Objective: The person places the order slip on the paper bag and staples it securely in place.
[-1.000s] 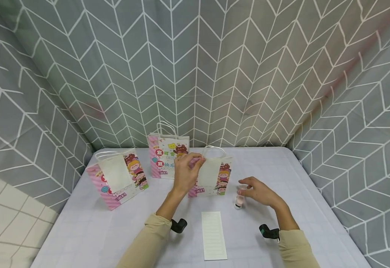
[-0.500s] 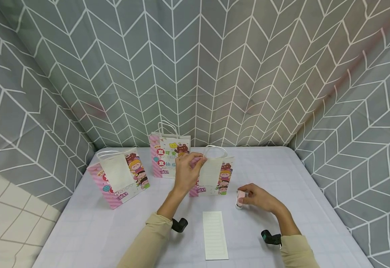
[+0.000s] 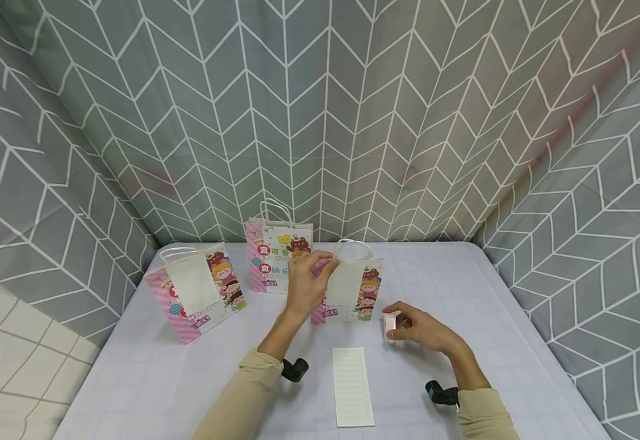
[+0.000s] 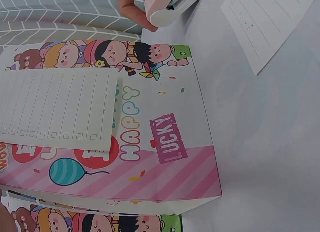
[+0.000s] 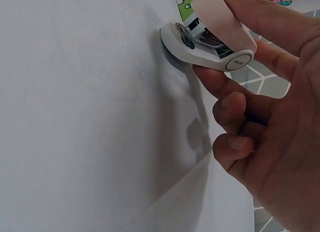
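At the top edge of a small pink and white gift bag (image 3: pixel 371 296), my left hand (image 3: pixel 307 284) pinches a lined paper sheet (image 3: pixel 344 284) with thumb and fingers. The sheet (image 4: pixel 55 110) hangs flat over the bag's cartoon front in the left wrist view. Right of this bag, my right hand (image 3: pixel 421 327) grips a pink and white stapler (image 3: pixel 389 326) between thumb and fingers. In the right wrist view the stapler (image 5: pixel 220 27) is tilted, its jaw end close to the tablecloth, with the other fingers curled below it.
A similar gift bag (image 3: pixel 226 284) stands at the left with a paper sheet (image 3: pixel 193 290) on its front. Behind stands another handled bag (image 3: pixel 256 244). A lined notepad (image 3: pixel 353 388) lies near the front of the white table (image 3: pixel 149 385); patterned curtains (image 3: pixel 320 122) surround it.
My right hand has closed its thumb and fingers round the stapler, which has shifted slightly left and tilted. My left hand keeps the same pinch at the bag's top.
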The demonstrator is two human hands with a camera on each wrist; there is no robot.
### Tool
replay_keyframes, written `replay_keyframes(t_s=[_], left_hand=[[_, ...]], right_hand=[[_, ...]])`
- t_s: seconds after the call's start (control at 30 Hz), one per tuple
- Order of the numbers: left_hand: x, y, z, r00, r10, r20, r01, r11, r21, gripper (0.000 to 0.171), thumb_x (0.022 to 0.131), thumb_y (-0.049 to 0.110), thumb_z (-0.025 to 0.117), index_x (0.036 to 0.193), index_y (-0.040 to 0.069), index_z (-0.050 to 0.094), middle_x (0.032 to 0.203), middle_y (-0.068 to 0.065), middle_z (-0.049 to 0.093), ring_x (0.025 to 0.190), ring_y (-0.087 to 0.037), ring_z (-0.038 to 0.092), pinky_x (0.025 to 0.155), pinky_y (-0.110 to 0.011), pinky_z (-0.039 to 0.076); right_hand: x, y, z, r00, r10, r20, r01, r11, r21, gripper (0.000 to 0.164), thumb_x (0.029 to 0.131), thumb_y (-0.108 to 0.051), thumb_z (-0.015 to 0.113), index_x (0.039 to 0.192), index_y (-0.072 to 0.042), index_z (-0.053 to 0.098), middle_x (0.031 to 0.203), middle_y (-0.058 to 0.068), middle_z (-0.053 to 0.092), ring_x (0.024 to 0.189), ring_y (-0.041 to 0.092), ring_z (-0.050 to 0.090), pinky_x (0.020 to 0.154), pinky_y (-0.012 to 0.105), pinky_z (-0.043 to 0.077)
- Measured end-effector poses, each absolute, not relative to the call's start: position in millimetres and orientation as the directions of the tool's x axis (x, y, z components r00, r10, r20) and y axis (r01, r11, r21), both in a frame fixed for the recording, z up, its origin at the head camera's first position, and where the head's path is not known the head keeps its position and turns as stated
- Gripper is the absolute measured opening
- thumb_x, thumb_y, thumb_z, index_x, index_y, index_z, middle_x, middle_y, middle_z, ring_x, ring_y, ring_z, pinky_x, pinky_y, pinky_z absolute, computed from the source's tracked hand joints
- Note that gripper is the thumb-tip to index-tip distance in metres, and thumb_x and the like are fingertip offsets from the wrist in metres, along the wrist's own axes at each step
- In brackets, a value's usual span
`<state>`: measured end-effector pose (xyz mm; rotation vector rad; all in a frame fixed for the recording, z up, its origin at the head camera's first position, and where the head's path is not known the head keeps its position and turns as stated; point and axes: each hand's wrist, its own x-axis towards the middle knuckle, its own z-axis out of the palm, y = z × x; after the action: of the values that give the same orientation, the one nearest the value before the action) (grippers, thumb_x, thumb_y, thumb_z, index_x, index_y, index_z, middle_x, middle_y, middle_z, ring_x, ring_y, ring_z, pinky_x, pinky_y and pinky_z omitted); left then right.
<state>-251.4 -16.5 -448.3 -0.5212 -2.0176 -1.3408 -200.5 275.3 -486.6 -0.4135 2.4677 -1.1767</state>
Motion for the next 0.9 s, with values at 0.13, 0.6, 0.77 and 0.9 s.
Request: replay_keyframes(t_s=[0.13, 0.6, 0.77, 0.9], left_hand=[[-251.9, -16.8, -448.9, -0.717, -0.023, 0.697, 0.634, 0.395, 0.665, 0.015, 0.088, 0.025, 0.078, 0.092, 0.012, 0.075, 0.087, -0.001, 0.077, 0.072, -0.017, 0.053, 0.090, -0.044, 0.031], [-251.3, -15.8, -448.8, -0.710, -0.032, 0.703, 0.638, 0.391, 0.663, 0.014, 0.087, 0.024, 0.079, 0.093, 0.012, 0.075, 0.087, -0.001, 0.077, 0.077, -0.018, 0.058, 0.090, -0.046, 0.031], [-250.9, -15.6, -448.0, -0.713, -0.034, 0.700, 0.636, 0.389, 0.666, 0.014, 0.087, 0.024, 0.079, 0.093, 0.012, 0.075, 0.088, -0.001, 0.077, 0.078, -0.019, 0.059, 0.090, -0.047, 0.031], [-250.3, -15.5, -447.6, -0.718, -0.031, 0.695, 0.632, 0.387, 0.671, 0.014, 0.087, 0.024, 0.079, 0.094, 0.012, 0.075, 0.089, -0.001, 0.077, 0.078, -0.018, 0.059, 0.091, -0.046, 0.031]], right_hand=[[-200.8, 275.4, -488.4, -0.887, -0.414, -0.207, -0.096, 0.604, -0.791, 0.053, 0.090, -0.028, 0.076, 0.136, -0.009, 0.056, 0.105, 0.010, 0.063, 0.093, 0.024, 0.057, 0.080, 0.040, 0.044], [-203.3, 272.6, -484.5, -0.917, -0.365, -0.159, -0.111, 0.617, -0.779, 0.053, 0.091, -0.027, 0.075, 0.137, -0.011, 0.055, 0.104, 0.010, 0.062, 0.086, 0.023, 0.055, 0.075, 0.037, 0.044], [-212.3, 269.2, -470.4, -0.956, -0.285, -0.077, -0.128, 0.636, -0.761, 0.057, 0.089, -0.030, 0.077, 0.140, -0.016, 0.054, 0.111, 0.009, 0.063, 0.084, 0.023, 0.050, 0.070, 0.037, 0.042], [-221.7, 268.0, -456.6, -0.972, -0.233, 0.018, -0.166, 0.634, -0.755, 0.059, 0.089, -0.035, 0.076, 0.140, -0.019, 0.053, 0.114, 0.011, 0.062, 0.083, 0.023, 0.046, 0.066, 0.036, 0.039]])
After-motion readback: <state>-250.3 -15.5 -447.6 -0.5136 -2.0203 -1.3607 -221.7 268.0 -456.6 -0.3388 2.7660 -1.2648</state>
